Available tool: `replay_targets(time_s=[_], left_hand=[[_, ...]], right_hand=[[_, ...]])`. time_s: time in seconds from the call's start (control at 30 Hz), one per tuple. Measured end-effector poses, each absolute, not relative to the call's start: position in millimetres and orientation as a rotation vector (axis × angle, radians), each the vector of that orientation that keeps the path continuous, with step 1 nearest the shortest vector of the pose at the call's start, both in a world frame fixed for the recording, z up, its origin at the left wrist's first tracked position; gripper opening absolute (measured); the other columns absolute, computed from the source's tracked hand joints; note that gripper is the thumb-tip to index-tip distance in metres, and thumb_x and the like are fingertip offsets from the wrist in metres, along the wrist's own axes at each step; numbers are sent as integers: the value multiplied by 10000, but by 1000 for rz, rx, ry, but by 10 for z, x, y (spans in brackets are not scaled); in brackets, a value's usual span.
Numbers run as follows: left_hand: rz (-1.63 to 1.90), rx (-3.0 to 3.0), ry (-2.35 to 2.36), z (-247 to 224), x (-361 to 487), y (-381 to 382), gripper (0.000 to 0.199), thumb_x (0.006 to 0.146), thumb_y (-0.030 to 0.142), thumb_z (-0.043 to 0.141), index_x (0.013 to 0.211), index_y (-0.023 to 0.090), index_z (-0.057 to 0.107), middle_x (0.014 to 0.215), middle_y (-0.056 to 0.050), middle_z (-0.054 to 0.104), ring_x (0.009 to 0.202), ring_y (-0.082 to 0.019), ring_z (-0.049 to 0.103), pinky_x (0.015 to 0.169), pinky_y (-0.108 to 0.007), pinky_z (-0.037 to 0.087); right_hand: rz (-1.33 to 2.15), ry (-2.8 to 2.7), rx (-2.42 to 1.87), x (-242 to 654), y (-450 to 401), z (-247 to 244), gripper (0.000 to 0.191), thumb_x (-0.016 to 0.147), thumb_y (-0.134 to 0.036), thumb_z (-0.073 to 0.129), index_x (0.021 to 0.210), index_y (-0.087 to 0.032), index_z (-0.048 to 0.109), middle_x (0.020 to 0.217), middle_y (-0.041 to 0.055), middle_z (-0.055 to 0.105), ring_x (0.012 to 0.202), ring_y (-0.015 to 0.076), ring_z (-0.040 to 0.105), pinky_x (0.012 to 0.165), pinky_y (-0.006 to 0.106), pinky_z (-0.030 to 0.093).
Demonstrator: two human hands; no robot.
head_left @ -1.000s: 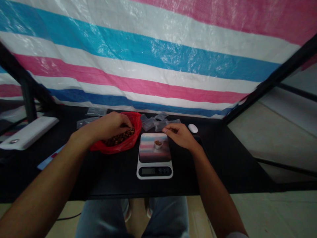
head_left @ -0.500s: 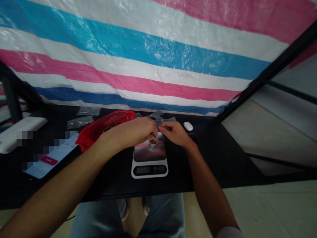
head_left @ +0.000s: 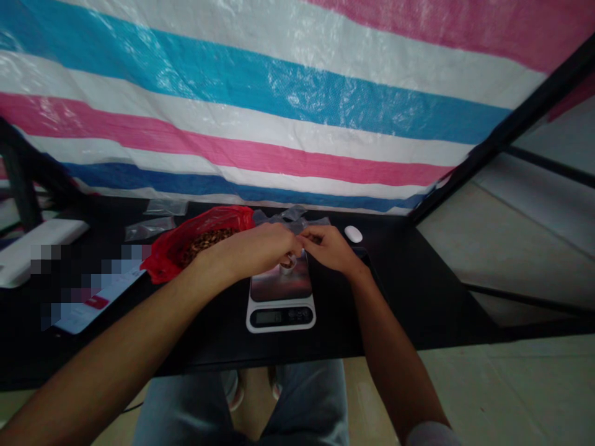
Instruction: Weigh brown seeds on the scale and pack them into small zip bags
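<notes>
My left hand (head_left: 253, 249) hangs over a digital kitchen scale (head_left: 281, 317), its fingers bunched at a small white cup (head_left: 287, 265). Those fingers hide whatever they may hold. The cup stands on the scale's patterned platform and shows brown pieces inside. My right hand (head_left: 326, 249) is next to the left, its loosely curled fingers close to the cup and just below some clear plastic bags (head_left: 290, 218). Left of the scale lies a red plastic bag (head_left: 167, 263) holding many brown nuts or beans (head_left: 204, 241).
A white computer mouse (head_left: 353, 234) lies right of the hands on the black table (head_left: 209, 347). More clear bags (head_left: 149, 228) lie at the back. To the left are a white slab (head_left: 37, 254) and a partly blurred printed sheet (head_left: 100, 303). A striped tarpaulin hangs behind.
My left hand has moved right from the red bag to above the cup on the scale. The bag's brown contents show again past my wrist. The view has shifted slightly left.
</notes>
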State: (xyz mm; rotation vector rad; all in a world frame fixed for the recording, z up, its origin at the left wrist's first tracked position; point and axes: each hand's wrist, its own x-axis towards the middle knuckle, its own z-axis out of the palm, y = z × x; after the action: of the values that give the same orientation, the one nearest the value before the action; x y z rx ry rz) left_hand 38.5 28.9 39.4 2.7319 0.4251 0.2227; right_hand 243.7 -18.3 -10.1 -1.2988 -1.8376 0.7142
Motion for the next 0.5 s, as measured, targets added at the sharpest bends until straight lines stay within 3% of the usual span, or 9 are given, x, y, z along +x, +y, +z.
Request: replay_targets(time_s=[0.17,0.5], left_hand=[[116,2696,430,443,408,258,238,863,6,640,839,195,782,833,-12,775,836,-170,725,772,-248,456],[380,2581,328,374,359,266,174,942,80,669,1030,167,791,1048,-60,788,971,-171,733,885,-239,501]], right_hand=[[726,-1828,-1311,2438,-182,-99,225,909,-301,619,792,-151,738,748,23,704,683,142,593,622,246,421],[696,-1841,-1330,2449,-178,-101,188,885,-242,604,783,-155,736,726,5,688,678,136,582,625,239,412]])
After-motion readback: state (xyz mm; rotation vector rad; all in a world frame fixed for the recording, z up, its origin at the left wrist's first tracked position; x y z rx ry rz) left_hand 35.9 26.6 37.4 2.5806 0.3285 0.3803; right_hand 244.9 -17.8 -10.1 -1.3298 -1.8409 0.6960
